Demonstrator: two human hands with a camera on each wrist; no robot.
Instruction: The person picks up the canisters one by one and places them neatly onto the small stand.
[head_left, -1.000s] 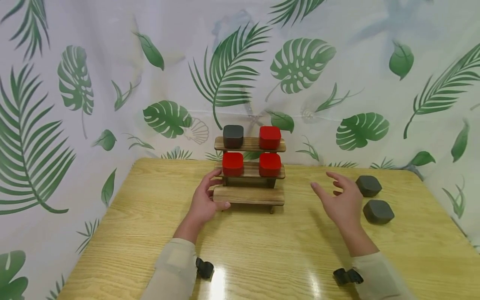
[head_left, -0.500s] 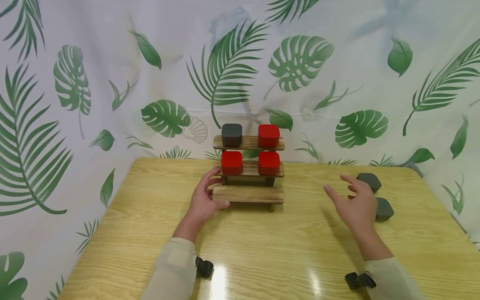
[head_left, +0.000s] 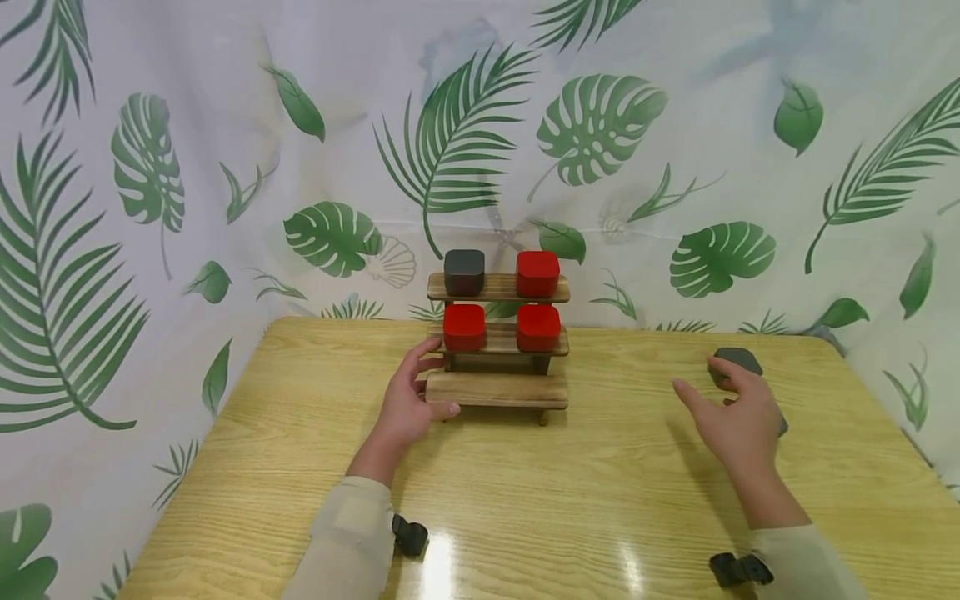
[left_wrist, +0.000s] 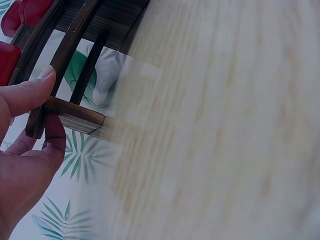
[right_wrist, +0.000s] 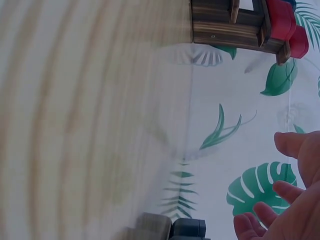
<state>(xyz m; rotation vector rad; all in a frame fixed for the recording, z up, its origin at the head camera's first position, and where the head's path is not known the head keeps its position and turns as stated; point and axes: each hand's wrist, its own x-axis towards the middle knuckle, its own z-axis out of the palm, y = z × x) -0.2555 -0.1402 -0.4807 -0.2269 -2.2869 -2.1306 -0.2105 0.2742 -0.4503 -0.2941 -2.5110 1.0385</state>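
Note:
A three-tier wooden stand point(head_left: 497, 389) sits mid-table. Its top shelf carries a dark grey block point(head_left: 464, 272) and a red block point(head_left: 537, 273); two red blocks point(head_left: 464, 327) fill the middle shelf, and the bottom shelf is bare. My left hand point(head_left: 431, 385) grips the left end of the bottom shelf, thumb in front and fingers behind; in the left wrist view the hand point(left_wrist: 47, 100) pinches the stand's end slat point(left_wrist: 75, 114). My right hand point(head_left: 720, 393) hovers with spread fingers over a near grey block point(head_left: 782, 426), hiding most of it. A far grey block point(head_left: 738, 359) lies just beyond.
The yellow wood-grain table point(head_left: 525, 500) ends at a leaf-print cloth backdrop point(head_left: 225, 167) on the back and sides. In the right wrist view the grey blocks point(right_wrist: 170, 230) sit at the bottom edge, with the stand point(right_wrist: 230, 27) far off.
My right hand has moved right and away from the stand, and now covers the nearer grey block. The left hand has kept its hold on the stand.

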